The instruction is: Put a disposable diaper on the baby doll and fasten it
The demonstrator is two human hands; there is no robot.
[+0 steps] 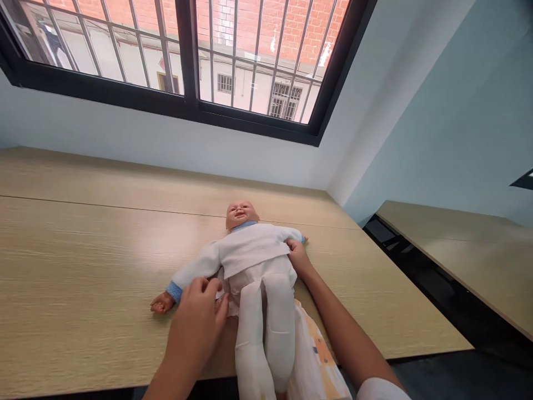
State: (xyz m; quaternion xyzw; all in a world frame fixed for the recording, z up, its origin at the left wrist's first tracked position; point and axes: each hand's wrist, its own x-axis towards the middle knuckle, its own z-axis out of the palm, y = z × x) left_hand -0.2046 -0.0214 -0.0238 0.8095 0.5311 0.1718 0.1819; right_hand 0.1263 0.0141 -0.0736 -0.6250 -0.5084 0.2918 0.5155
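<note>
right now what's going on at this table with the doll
A person has a baby doll lying face up on a wooden table, dressed in white with blue cuffs. Their left hand seems to pinch the clothing at the doll's hip, and their right hand rests against its other side, just below the arm. A patterned diaper lies under the doll's legs at the table's near edge.

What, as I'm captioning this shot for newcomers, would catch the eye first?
A baby doll in white clothes lies on its back in the middle of a wooden table. The left hand touches its hip and the right hand its side under the arm. A barred window spans the wall behind.
</note>
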